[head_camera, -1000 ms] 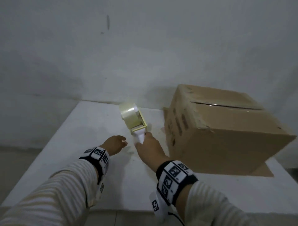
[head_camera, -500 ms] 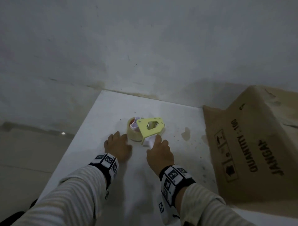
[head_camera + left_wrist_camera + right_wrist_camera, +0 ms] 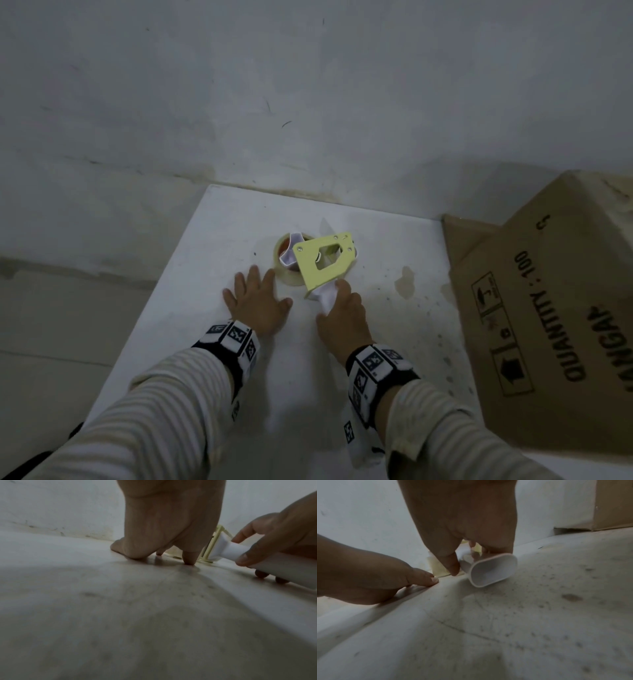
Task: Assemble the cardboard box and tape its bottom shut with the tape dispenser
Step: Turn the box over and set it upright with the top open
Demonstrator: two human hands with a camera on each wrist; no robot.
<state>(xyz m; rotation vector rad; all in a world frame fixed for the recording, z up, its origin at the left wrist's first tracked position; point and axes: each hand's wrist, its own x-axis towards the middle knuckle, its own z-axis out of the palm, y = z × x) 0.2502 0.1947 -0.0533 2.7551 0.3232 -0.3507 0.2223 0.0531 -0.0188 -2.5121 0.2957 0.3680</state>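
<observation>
The yellow tape dispenser point(image 3: 323, 262) lies on its side on the white table point(image 3: 394, 342), its tape roll point(image 3: 282, 248) to the left. My right hand point(image 3: 342, 315) grips its white handle point(image 3: 325, 296), thumb on one side and fingers curled under, as the left wrist view shows on the handle point(image 3: 228, 550). My left hand point(image 3: 257, 301) lies spread on the table beside the roll, fingertips down. The assembled cardboard box point(image 3: 548, 308) stands to the right, apart from both hands.
A grey wall runs behind the table. The table's left edge drops to the floor point(image 3: 68, 325) just left of my left hand. Stains mark the tabletop point(image 3: 406, 284) between the dispenser and the box.
The dispenser, held upright above the table a second ago, now lies on its side on the table. My left hand has spread flat beside it. The view has swung left.
</observation>
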